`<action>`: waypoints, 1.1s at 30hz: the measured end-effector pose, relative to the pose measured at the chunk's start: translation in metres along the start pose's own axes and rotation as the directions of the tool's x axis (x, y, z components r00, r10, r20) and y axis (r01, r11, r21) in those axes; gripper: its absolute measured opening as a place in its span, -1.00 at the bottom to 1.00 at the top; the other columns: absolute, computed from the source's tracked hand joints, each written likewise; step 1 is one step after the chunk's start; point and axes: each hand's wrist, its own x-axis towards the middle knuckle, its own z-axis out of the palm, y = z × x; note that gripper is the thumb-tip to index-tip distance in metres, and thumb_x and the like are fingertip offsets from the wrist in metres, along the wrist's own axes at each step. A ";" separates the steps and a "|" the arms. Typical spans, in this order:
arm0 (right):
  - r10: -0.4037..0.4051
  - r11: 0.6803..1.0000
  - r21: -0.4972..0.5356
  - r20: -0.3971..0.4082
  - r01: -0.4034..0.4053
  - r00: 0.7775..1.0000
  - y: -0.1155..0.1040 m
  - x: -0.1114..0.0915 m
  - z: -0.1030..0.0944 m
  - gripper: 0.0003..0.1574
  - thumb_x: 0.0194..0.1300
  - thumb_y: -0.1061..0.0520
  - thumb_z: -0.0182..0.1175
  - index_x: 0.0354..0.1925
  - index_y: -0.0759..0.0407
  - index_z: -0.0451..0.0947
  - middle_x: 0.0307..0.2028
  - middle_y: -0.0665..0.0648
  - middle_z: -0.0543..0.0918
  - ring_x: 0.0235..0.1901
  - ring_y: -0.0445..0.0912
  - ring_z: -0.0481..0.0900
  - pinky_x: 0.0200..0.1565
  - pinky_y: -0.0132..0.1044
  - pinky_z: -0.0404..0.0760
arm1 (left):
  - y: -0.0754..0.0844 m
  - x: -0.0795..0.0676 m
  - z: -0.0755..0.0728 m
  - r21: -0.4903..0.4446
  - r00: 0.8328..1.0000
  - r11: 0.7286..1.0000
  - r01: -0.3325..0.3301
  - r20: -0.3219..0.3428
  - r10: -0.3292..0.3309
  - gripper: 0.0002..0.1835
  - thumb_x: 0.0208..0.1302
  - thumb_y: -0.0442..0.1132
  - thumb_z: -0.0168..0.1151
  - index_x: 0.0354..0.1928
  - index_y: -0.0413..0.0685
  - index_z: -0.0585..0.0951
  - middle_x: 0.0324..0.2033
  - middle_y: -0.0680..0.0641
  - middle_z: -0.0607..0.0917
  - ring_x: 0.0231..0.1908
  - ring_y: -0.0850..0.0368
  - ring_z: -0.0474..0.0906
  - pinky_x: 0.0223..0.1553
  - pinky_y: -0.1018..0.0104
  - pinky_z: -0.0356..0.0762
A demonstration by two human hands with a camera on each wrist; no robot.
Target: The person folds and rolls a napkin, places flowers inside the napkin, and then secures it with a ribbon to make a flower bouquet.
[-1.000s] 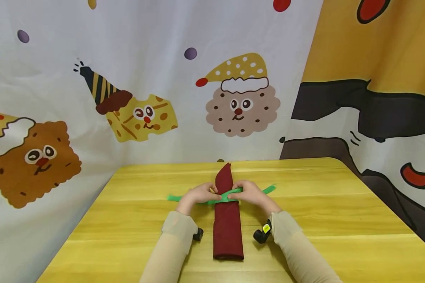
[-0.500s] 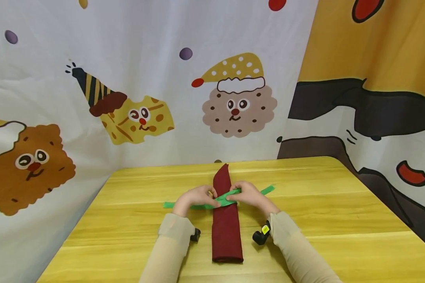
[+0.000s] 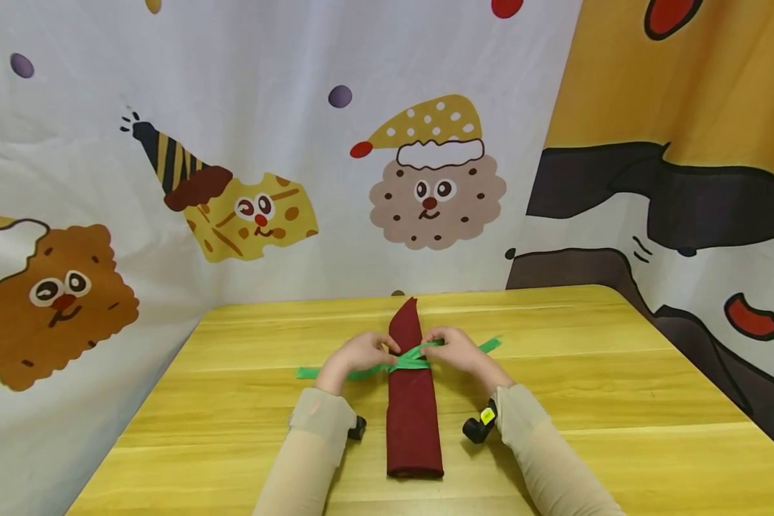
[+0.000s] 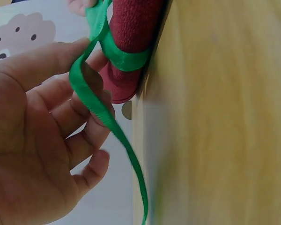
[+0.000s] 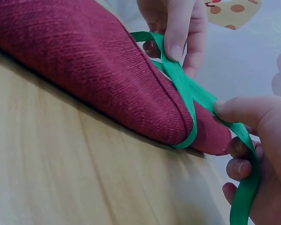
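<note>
A dark red rolled cloth (image 3: 414, 430) lies lengthwise on the table, its pointed end away from me. Round its upper part runs a green ribbon (image 3: 411, 363), crossed over on top, with loose tails to both sides. My left hand (image 3: 359, 353) pinches the ribbon at the roll's left edge; in the left wrist view one tail hangs down past the curled fingers (image 4: 86, 136). On the other side my right hand (image 3: 456, 350) pinches the ribbon between thumb and finger, and its tail (image 5: 246, 197) trails over the palm in the right wrist view.
The yellow wooden table (image 3: 232, 444) extends around the roll. Behind it hangs a white curtain (image 3: 284, 86) printed with cartoon biscuits and cheese. Small black wrist cameras sit beside both sleeves (image 3: 529, 423).
My left hand has shifted slightly up and back from the middle of the crossing, which now shows more. The right hand stays nearly in place. The head view has turned a little.
</note>
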 end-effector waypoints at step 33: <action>-0.023 0.999 0.030 0.022 0.022 0.999 -0.008 -0.002 -0.015 -0.84 0.33 0.11 0.23 -0.22 0.18 0.66 -0.32 0.04 0.63 -0.29 -0.07 0.47 -0.20 -0.19 0.46 | 0.002 0.003 0.004 0.037 0.999 0.999 -0.020 -0.030 0.021 -0.91 0.30 -0.22 0.26 -0.31 -0.08 0.68 -0.48 0.06 0.57 -0.51 0.18 0.33 -0.45 0.31 0.31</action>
